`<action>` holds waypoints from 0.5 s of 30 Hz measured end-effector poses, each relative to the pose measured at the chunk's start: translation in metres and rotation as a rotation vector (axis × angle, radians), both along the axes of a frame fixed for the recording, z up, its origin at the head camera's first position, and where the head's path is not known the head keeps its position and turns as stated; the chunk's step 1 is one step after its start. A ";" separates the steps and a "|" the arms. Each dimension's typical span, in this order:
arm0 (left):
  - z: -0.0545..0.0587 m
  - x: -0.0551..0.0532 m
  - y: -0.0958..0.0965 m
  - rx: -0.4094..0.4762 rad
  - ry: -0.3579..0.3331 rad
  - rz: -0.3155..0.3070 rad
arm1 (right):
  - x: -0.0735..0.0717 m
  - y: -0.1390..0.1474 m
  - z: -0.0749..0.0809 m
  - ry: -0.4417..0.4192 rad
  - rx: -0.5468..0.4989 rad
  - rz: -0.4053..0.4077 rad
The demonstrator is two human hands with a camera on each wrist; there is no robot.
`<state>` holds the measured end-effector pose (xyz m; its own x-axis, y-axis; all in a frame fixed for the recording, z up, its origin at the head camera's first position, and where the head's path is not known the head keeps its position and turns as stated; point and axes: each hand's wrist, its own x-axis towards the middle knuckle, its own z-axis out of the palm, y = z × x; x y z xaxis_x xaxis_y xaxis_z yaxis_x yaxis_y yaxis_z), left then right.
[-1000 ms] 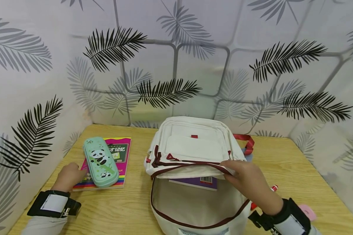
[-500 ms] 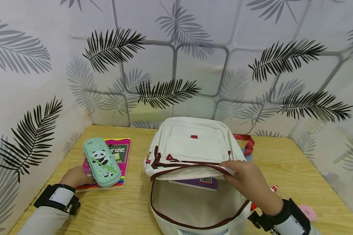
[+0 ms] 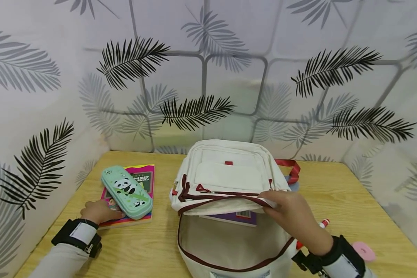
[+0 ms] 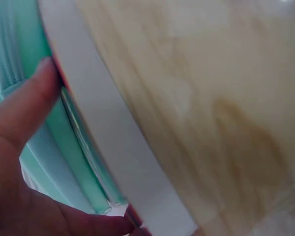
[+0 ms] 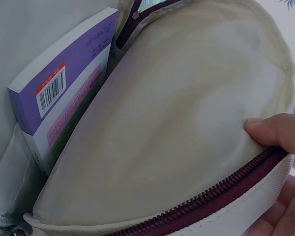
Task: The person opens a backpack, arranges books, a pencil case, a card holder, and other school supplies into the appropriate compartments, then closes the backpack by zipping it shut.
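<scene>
In the head view a mint pencil case (image 3: 126,192) with pandas lies slanted on a colourful book (image 3: 146,170). My left hand (image 3: 100,212) is at the book's near left corner. In the left wrist view its thumb lies on the cover beside the pencil case, and its fingers bend round the book's edge; some fingertips are hidden. My right hand (image 3: 290,208) pinches the front flap of a white backpack (image 3: 229,173), thumb inside the lining and fingers outside. The unzipped main compartment gapes, and a purple book (image 5: 64,83) with a barcode stands inside.
Right of the backpack lie a red marker (image 3: 323,224), partly hidden by my right arm, and a pink ring-shaped item (image 3: 364,251). A red strap (image 3: 292,170) sticks out behind the bag. Leaf-patterned sheeting borders the wooden table (image 3: 153,251).
My left hand has moved right, onto the book's corner. The pencil case has slid right and turned, and the book has shifted slightly. My right hand keeps holding the flap.
</scene>
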<state>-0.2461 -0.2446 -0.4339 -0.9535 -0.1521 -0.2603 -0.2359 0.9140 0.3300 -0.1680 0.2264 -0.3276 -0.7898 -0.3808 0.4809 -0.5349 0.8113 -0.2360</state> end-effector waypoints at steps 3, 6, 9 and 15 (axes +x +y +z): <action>0.003 0.001 0.005 -0.009 -0.007 0.005 | 0.000 0.000 0.001 -0.018 0.000 -0.001; 0.003 0.000 0.005 0.075 0.011 0.009 | 0.000 0.001 0.000 -0.002 0.012 0.002; -0.001 -0.002 0.001 0.186 0.025 0.017 | -0.001 0.002 0.001 0.003 0.014 0.007; -0.007 -0.006 -0.020 0.481 -0.055 0.109 | -0.001 0.002 0.003 -0.032 -0.010 0.009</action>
<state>-0.2524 -0.2650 -0.4405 -0.9214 -0.1008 -0.3754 -0.3511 0.6304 0.6924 -0.1691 0.2282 -0.3243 -0.8017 -0.3829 0.4590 -0.5339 0.8041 -0.2616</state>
